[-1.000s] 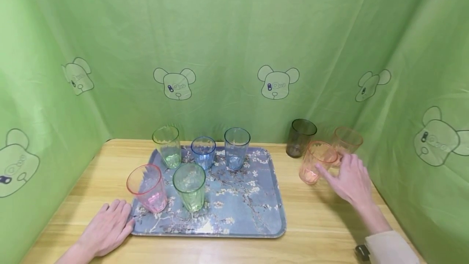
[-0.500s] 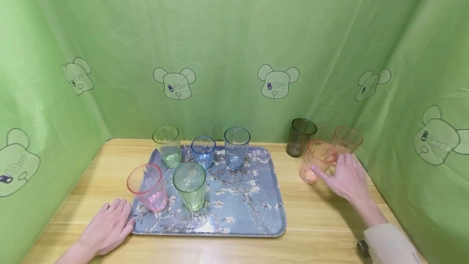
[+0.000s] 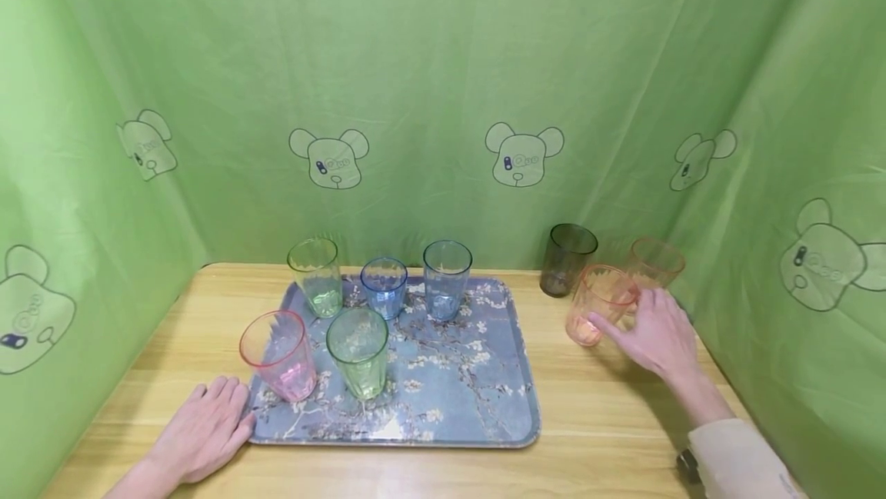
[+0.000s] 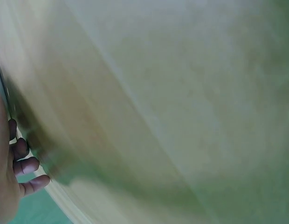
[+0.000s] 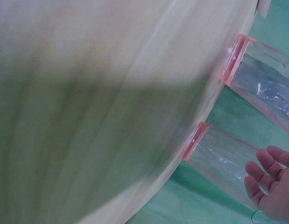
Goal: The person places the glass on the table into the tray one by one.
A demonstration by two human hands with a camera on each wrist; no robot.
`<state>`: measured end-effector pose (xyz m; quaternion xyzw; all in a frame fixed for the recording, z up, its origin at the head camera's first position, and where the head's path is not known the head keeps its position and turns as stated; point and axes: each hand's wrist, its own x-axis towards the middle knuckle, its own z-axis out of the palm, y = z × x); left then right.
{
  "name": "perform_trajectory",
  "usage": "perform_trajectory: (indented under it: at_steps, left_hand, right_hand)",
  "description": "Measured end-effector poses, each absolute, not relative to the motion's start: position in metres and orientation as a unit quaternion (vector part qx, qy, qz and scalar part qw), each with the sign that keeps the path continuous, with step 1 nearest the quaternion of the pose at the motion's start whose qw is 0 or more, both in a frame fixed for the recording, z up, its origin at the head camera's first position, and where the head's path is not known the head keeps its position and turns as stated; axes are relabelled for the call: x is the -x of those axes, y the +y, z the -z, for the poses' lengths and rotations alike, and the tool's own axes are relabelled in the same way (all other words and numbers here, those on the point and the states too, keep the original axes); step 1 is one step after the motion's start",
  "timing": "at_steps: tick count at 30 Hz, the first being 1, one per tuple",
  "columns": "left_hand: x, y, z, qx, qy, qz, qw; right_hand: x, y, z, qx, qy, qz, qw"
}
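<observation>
My right hand [image 3: 659, 336] is at the right, beside an orange glass [image 3: 587, 326] that stands upright on the table. The thumb lies in front of this glass, with the fingers to its right. In the right wrist view the loosely curved fingers [image 5: 268, 170] appear a little apart from the nearer glass [image 5: 263, 81] and overlap the farther glass [image 5: 214, 156]. Behind the hand stands a paler orange glass [image 3: 656, 261]. My left hand [image 3: 201, 430] rests flat on the table, its fingertips by the left edge of the blue floral tray [image 3: 471, 399].
Upright on the tray are a pink glass [image 3: 287, 364], a front green glass [image 3: 358, 357], a rear green glass [image 3: 320, 284], a short blue glass [image 3: 385, 291] and a tall blue glass [image 3: 446, 284]. A dark glass [image 3: 566, 264] stands right. Green curtain [image 3: 429, 61] surrounds the table [image 3: 588, 437].
My right hand has shifted slightly left, its thumb farther across the front of the orange glass. The glasses, the tray and my left hand have stayed in place.
</observation>
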<state>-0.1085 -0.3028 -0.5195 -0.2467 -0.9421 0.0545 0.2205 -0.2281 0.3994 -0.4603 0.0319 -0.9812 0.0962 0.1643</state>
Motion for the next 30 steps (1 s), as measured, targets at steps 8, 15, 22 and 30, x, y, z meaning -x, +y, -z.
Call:
perform_trajectory:
  at_steps: [8, 15, 22, 30]
  left_hand:
    - [0.109, -0.304, 0.521, 0.248, -0.941, -0.059, 0.222]
    - [0.108, -0.304, 0.521, 0.247, -0.942, -0.061, 0.219]
    - [0.108, -0.304, 0.522, 0.253, -0.939, -0.057, 0.227]
    - [0.109, -0.305, 0.522, 0.255, -0.937, -0.059, 0.231]
  right_hand:
    - [0.232, 0.399, 0.459, -0.041, -0.98, -0.101, 0.167]
    - [0.233, 0.394, 0.46, -0.034, -0.985, -0.122, 0.121]
    - [0.234, 0.392, 0.462, -0.05, -0.981, -0.138, 0.128]
    - [0.235, 0.388, 0.463, -0.056, -0.976, -0.15, 0.149]
